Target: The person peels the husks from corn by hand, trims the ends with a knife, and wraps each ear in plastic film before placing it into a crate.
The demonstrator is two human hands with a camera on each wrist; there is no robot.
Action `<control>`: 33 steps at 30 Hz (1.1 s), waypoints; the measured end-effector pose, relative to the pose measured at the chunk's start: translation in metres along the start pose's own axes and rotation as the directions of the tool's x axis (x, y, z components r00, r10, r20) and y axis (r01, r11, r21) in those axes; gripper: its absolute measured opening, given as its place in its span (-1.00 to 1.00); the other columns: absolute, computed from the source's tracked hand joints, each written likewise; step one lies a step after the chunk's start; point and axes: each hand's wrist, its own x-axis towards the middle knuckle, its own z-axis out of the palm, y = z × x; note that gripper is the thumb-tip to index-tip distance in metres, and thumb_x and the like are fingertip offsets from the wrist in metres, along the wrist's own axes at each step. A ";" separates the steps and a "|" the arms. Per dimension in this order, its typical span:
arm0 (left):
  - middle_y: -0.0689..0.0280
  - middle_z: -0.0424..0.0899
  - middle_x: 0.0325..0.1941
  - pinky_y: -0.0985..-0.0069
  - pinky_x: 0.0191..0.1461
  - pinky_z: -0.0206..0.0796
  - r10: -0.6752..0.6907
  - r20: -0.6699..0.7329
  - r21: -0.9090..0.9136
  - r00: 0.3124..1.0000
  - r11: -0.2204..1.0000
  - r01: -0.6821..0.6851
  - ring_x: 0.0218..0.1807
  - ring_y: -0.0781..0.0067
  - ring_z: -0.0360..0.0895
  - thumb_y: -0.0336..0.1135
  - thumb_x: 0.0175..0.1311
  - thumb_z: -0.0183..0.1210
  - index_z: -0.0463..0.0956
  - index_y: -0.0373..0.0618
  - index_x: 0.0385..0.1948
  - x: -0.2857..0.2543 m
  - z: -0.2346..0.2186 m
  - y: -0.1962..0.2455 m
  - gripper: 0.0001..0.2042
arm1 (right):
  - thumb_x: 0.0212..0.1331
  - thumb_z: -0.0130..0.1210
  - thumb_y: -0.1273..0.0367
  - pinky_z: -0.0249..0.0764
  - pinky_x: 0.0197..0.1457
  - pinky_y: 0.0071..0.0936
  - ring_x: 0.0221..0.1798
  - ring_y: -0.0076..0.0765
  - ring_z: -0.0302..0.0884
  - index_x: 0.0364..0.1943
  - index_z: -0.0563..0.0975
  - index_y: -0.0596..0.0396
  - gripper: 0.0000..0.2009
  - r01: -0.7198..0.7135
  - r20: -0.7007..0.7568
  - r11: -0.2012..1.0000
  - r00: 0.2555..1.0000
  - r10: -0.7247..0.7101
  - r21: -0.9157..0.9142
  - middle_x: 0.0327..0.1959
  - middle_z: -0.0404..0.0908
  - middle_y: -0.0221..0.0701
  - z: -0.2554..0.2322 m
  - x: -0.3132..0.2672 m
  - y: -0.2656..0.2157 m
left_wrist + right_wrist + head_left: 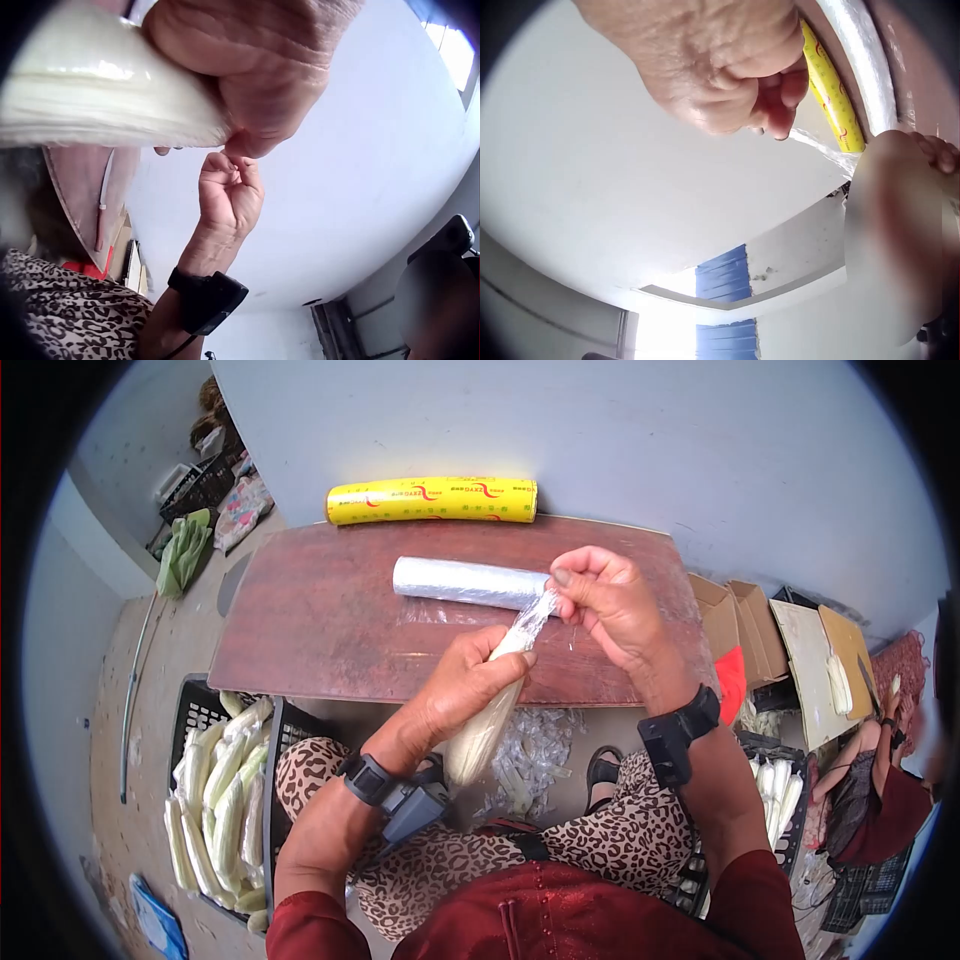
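Observation:
In the head view my left hand grips a pale ear of corn, apparently in its husk, slanting up toward the table. Clear cling film covers it and bunches at its upper end. With thumb and fingers, my right hand pinches the gathered film tip. A strand of film stretches from those fingers toward the corn in the right wrist view. The left wrist view shows the glossy, film-covered corn close up under the left hand. Behind the hands lies a roll of cling film.
A yellow printed roll lies at the back of the brown table. Black crates of similar pale ears flank my legs. Film scraps litter the floor below. Cardboard boxes and another person are at right.

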 end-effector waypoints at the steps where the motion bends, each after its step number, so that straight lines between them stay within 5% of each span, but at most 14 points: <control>1: 0.40 0.55 -0.45 0.60 -0.28 0.36 -0.012 -0.004 0.013 1.000 1.000 0.013 -0.40 0.60 0.50 -0.25 0.31 0.13 0.48 -0.14 -0.29 -0.001 0.000 0.001 -0.84 | 0.27 0.18 0.38 0.43 -0.41 -0.67 -0.47 -0.63 0.51 -0.12 0.54 0.15 -0.82 0.037 -0.056 0.999 0.998 -0.036 0.017 -0.25 0.63 -0.38 -0.006 0.001 -0.007; 5: 0.41 0.54 -0.48 0.62 -0.32 0.33 -0.016 -0.043 0.097 0.999 0.995 0.020 -0.43 0.63 0.48 -0.24 0.31 0.13 0.47 -0.14 -0.35 0.002 -0.006 -0.003 -0.83 | 0.29 0.16 0.39 0.39 -0.43 -0.70 -0.50 -0.66 0.47 -0.11 0.53 0.16 -0.82 0.235 -0.039 0.972 0.972 -0.233 0.031 -0.20 0.63 -0.37 -0.002 -0.007 -0.034; 6: 0.42 0.55 -0.48 0.63 -0.33 0.32 -0.021 -0.043 0.126 0.999 0.992 0.026 -0.43 0.64 0.48 -0.24 0.30 0.13 0.48 -0.14 -0.35 0.001 -0.008 -0.002 -0.83 | 0.31 0.13 0.39 0.41 -0.41 -0.70 -0.48 -0.65 0.47 -0.07 0.52 0.17 -0.80 0.234 0.076 0.971 0.970 -0.229 -0.056 -0.13 0.62 -0.37 0.005 -0.014 -0.039; 9: 0.43 0.55 -0.49 0.63 -0.36 0.29 -0.013 -0.036 0.219 0.999 0.975 0.020 -0.44 0.67 0.46 -0.23 0.28 0.15 0.52 -0.15 -0.32 -0.003 -0.009 0.000 -0.83 | 0.32 0.09 0.38 0.47 -0.36 -0.63 -0.44 -0.61 0.52 -0.05 0.52 0.19 -0.79 0.187 0.282 0.915 0.956 -0.084 -0.358 -0.08 0.62 -0.33 0.040 -0.036 -0.045; 12: 0.44 0.56 -0.49 0.64 -0.37 0.28 0.063 -0.003 0.303 0.998 0.951 -0.059 -0.45 0.70 0.44 -0.26 0.25 0.16 0.56 -0.15 -0.26 -0.002 -0.004 -0.005 -0.82 | 0.28 0.10 0.37 0.51 -0.31 -0.47 -0.41 -0.45 0.60 -0.04 0.50 0.22 -0.75 0.021 0.255 0.798 0.952 0.167 -0.602 -0.14 0.65 -0.21 0.051 -0.039 -0.031; 15: 0.45 0.55 -0.48 0.64 -0.36 0.28 0.097 0.025 0.385 0.995 0.917 -0.099 -0.45 0.70 0.44 -0.28 0.23 0.18 0.57 -0.16 -0.21 0.002 -0.004 -0.014 -0.81 | 0.32 0.09 0.36 0.42 -0.42 -0.60 -0.49 -0.61 0.48 0.01 0.50 0.22 -0.73 0.096 0.259 0.622 0.950 0.177 -0.777 -0.40 0.60 -0.38 0.040 -0.035 -0.007; 17: 0.46 0.54 -0.47 0.63 -0.36 0.29 0.034 0.017 0.476 0.999 0.878 -0.038 -0.44 0.70 0.44 -0.29 0.21 0.20 0.57 -0.18 -0.22 0.004 -0.009 -0.016 -0.80 | 0.21 0.13 0.39 0.44 -0.37 -0.47 -0.45 -0.48 0.53 -0.22 0.58 0.23 -0.83 0.052 0.205 0.585 0.958 0.199 -0.809 -0.50 0.61 -0.30 0.038 -0.032 -0.007; 19: 0.45 0.53 -0.47 0.62 -0.35 0.33 0.019 0.062 0.340 0.998 0.940 -0.039 -0.44 0.68 0.46 -0.28 0.23 0.20 0.54 -0.18 -0.18 0.005 -0.010 -0.016 -0.78 | 0.12 0.16 0.40 0.48 -0.27 -0.32 -0.37 -0.28 0.62 -0.34 0.60 0.24 -0.85 0.062 0.190 0.642 0.973 0.132 -0.764 -0.45 0.66 -0.17 0.039 -0.031 -0.007; 24: 0.38 0.54 -0.48 0.58 -0.33 0.43 -0.079 0.187 -0.081 0.979 0.992 0.095 -0.45 0.57 0.53 -0.23 0.29 0.18 0.48 -0.16 -0.09 -0.001 -0.009 -0.006 -0.74 | 0.08 0.14 0.49 0.46 -0.30 -0.42 -0.41 -0.45 0.57 -0.40 0.59 0.21 -0.94 0.213 0.300 0.734 0.954 -0.014 -0.644 -0.50 0.63 -0.32 0.034 -0.028 -0.006; 29: 0.29 0.58 -0.48 0.56 -0.36 0.47 -0.048 0.378 -0.388 0.925 0.899 0.205 -0.49 0.47 0.56 -0.06 0.41 0.05 0.47 -0.12 -0.11 -0.002 -0.016 -0.012 -0.69 | 0.06 0.10 0.60 0.46 -0.28 -0.49 -0.36 -0.48 0.57 -0.39 0.57 0.22 -0.94 0.351 0.412 0.760 0.903 -0.120 -0.547 -0.41 0.61 -0.35 0.028 -0.024 -0.009; 33: 0.23 0.58 -0.48 0.52 -0.37 0.46 -0.043 0.350 -0.325 0.936 0.931 0.164 -0.51 0.43 0.56 -0.03 0.43 -0.02 0.45 -0.13 -0.15 0.000 -0.015 -0.011 -0.68 | 0.07 0.11 0.60 0.47 -0.26 -0.50 -0.36 -0.49 0.55 -0.34 0.57 0.22 -0.92 0.459 0.447 0.669 0.870 -0.207 -0.585 -0.37 0.60 -0.38 0.023 -0.022 -0.011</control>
